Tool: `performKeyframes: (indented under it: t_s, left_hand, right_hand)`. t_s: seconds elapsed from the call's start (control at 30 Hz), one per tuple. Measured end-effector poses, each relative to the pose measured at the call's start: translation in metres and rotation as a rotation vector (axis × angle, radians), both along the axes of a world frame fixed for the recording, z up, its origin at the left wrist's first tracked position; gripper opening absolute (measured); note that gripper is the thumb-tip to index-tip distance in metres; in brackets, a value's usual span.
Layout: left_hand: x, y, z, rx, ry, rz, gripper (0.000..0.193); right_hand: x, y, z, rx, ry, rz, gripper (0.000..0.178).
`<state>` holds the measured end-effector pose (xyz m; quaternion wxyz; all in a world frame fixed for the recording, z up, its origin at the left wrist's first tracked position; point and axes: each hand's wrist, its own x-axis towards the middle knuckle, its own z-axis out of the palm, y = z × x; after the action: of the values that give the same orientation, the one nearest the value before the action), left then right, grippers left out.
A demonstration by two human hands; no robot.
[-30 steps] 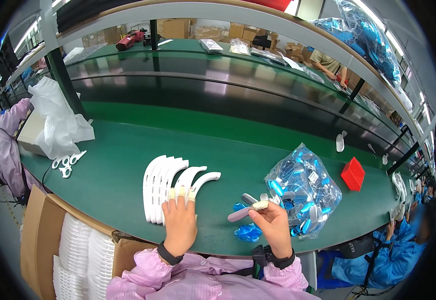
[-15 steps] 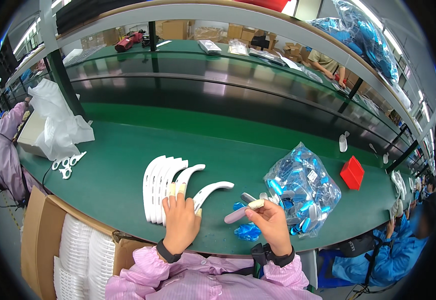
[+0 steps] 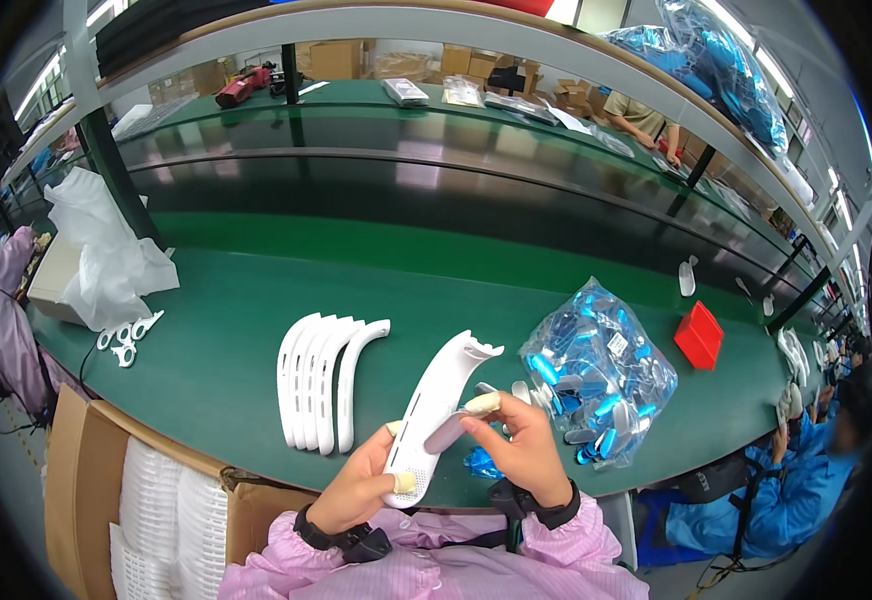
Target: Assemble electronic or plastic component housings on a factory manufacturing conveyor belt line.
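Observation:
A white curved plastic shell [image 3: 440,375] with a slotted side and a perforated lower end is tilted up in front of me. My left hand [image 3: 356,490] grips its lower end, thumb on the perforated face. Between the capped thumb and finger of my right hand [image 3: 524,448] is a small, translucent, pinkish-grey oval piece [image 3: 445,433], which overlaps the shell's right edge; I cannot tell whether they touch. Several matching white shells [image 3: 306,385] stand in a row to the left. Crumpled blue film [image 3: 482,462] lies under my right hand.
Right of my hands is a clear bag [image 3: 611,385] of blue-filmed oval pieces, with a red bin [image 3: 699,336] beyond. A carton [image 3: 86,490] of white parts stands lower left. White ring-shaped parts [image 3: 128,338] lie near a foam-draped box [image 3: 56,280]. Co-workers sit at both sides.
My left hand has lifted a white shell off the table and turned it upright before me. The right hand has brought the oval piece left, up to the shell.

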<state>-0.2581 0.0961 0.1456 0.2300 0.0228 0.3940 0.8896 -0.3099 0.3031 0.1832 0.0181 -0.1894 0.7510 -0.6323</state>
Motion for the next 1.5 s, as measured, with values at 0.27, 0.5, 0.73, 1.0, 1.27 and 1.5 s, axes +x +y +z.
performKeyframes:
  t_s: [0.27,0.5,0.73,1.0,1.27,1.5]
  left_hand:
    - [-0.001,0.014,-0.003,-0.120,0.072,0.035,0.058]
    - [-0.003,0.019,-0.005,-0.220,0.111,0.076,0.056]
    - [-0.002,0.018,-0.010,-0.247,0.118,0.066,0.055]
    - [-0.001,0.018,-0.004,-0.251,0.069,0.038,0.055]
    - [-0.001,0.022,-0.004,-0.191,0.042,0.072,0.050]
    - [0.000,0.027,-0.004,-0.207,0.042,0.099,0.046]
  right_hand:
    - [0.005,-0.010,0.003,0.132,0.114,-0.042,0.013]
    - [0.009,-0.015,-0.005,-0.002,-0.008,-0.070,0.012]
    - [0.005,-0.008,-0.011,-0.252,-0.249,0.053,0.015]
    - [0.005,-0.004,-0.015,-0.271,-0.154,-0.038,0.014]
    - [0.011,-0.015,-0.011,-0.014,0.002,-0.102,0.010]
    - [0.012,-0.009,-0.014,0.136,0.103,-0.099,0.012]
